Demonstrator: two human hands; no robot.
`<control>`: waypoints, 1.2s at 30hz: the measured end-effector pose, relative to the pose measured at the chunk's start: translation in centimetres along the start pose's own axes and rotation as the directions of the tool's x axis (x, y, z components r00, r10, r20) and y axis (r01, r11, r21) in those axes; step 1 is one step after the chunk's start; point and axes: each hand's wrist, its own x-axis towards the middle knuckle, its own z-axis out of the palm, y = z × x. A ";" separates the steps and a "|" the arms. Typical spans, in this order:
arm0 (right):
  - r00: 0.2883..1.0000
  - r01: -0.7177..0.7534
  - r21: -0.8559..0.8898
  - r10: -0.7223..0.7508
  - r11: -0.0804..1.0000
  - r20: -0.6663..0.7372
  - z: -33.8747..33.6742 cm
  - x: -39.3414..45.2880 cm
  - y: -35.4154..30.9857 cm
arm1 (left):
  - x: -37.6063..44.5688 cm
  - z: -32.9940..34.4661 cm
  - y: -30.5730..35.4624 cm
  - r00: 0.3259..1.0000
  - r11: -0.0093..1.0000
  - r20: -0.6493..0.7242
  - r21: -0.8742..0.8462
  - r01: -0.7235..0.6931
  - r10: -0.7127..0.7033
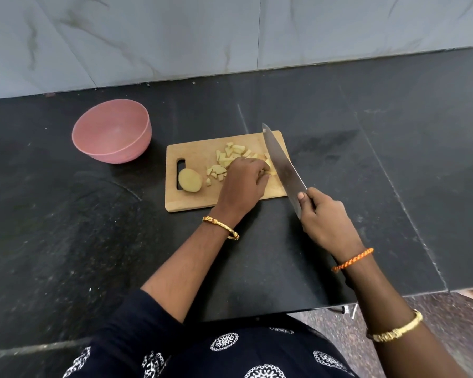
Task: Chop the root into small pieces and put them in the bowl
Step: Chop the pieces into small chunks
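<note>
Right hand gripped knife, blade angled over cutting board. Left hand, fingers curled, held down root piece beside blade (piece mostly hidden). Chopped pieces piled on board; one uncut root chunk near handle slot. Pink bowl looked empty, nothing transferred yet. Roughly halfway.
</note>
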 end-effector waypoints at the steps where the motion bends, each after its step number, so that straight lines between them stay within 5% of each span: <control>1: 1.000 -0.005 0.011 0.005 1.000 -0.001 0.0 0.2 -0.2 | 0.0 0.1 0.1 1.000 1.000 -0.002 -0.005 0.010 -0.010; 15: 0.999 0.051 0.026 -0.051 0.998 -0.017 0.5 1.9 -1.0 | 2.0 0.1 1.4 0.982 0.981 0.054 -0.066 0.182 -0.179; 21: 0.998 0.055 0.041 -0.055 0.998 -0.022 0.3 1.8 -0.5 | 1.9 0.3 1.7 0.985 0.989 0.092 -0.028 0.147 -0.144; 30: 0.998 0.065 0.074 -0.063 0.995 -0.028 0.2 2.7 -0.5 | 0.0 1.0 1.4 0.996 0.991 -0.040 -0.114 0.076 -0.081; 36: 0.996 0.090 0.066 -0.091 0.994 0.014 0.9 4.0 -2.1 | -2.0 -0.4 -0.9 0.982 0.998 -0.188 0.063 -0.009 0.021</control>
